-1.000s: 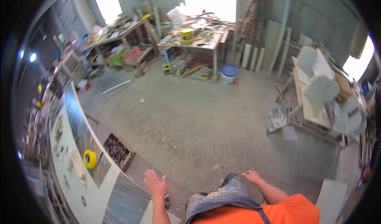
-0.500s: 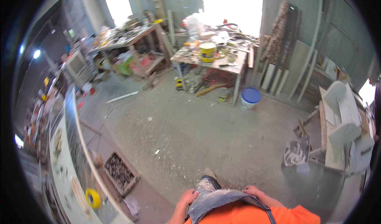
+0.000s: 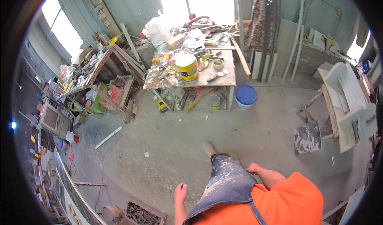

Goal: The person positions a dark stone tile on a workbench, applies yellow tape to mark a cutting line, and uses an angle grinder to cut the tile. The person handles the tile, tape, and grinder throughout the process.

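Note:
My left hand (image 3: 180, 193) hangs beside the dark, stained apron (image 3: 225, 181), apart from it. Its fingers are loosely bent with the thumb apart, and nothing is in it. On the apron's other side, my right hand (image 3: 254, 168) is held loosely open close to the cloth, its fingers slightly curled and small in view. No held object shows there. Ahead stands a cluttered workbench (image 3: 159, 81) bearing a yellow bucket (image 3: 186, 67), a roll of tape (image 3: 218, 64) and a scraper-like tool (image 3: 217, 76). Neither hand touches these.
A white bucket with a blue lid (image 3: 245, 96) stands right of the bench. Pale slabs on a stand (image 3: 344, 105) and a marbled panel (image 3: 307, 137) are at the right. A white strip (image 3: 108, 137) lies on the floor. At lower left is a scrap-filled box (image 3: 144, 214).
My view has moved toward the workbench, which now appears larger. My left hand has come away from the apron. My right hand sits higher in the picture, and more of my leg shows.

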### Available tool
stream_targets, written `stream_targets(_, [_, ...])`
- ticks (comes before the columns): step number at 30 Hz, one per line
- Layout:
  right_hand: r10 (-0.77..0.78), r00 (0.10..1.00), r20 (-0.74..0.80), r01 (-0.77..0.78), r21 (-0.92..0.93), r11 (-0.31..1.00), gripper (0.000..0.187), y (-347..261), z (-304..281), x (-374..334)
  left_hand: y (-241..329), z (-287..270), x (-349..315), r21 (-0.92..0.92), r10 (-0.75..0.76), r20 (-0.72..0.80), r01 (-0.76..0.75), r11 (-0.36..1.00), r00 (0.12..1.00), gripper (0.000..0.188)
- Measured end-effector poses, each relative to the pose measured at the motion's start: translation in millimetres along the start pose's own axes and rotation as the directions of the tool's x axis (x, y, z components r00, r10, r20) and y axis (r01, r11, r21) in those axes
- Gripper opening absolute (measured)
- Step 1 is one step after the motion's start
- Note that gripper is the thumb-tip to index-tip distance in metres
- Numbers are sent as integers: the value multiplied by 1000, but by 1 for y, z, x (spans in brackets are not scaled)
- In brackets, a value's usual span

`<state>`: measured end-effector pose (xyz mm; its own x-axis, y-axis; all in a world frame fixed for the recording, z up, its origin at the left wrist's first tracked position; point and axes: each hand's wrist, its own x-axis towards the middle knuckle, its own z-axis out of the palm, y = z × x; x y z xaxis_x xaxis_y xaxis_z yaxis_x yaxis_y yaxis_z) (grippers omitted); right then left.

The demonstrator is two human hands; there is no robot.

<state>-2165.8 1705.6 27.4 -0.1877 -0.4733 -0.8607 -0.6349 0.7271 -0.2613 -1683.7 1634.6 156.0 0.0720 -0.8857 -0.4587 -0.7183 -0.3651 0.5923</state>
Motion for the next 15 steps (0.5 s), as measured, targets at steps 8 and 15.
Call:
stream_targets(8, [-117, 980, 158, 160, -295, 942, 41, -264, -81, 99, -100, -51, 30, 75, -470, 224, 465, 882, 854, 35])
stream_targets(15, [-459, 884, -92, 454, -70, 888, 35, -523, -187, 184, -137, -114, 81, -55, -451, -59, 448, 892, 891, 30])
